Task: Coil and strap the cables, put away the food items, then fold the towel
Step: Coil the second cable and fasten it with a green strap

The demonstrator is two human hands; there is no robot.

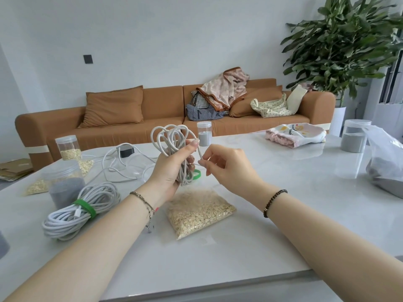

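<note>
Bright, diffuse daylight is entering from beyond the right end of the table (283,203). Its glossy top is reflecting soft glare toward the far side; shadows are falling faint beneath items. Wide-angle distortion is bending its near edge.

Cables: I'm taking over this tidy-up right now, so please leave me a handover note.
Left hand grips a coiled white cable; right hand pinches its loose end.
Done: one cable bundle strapped in green, near left.
Left: strap the held cable with the green strap lying behind it; coil the loose cable by the black adapter; put away the oat bag and jars; fold the towel, far right.
</note>
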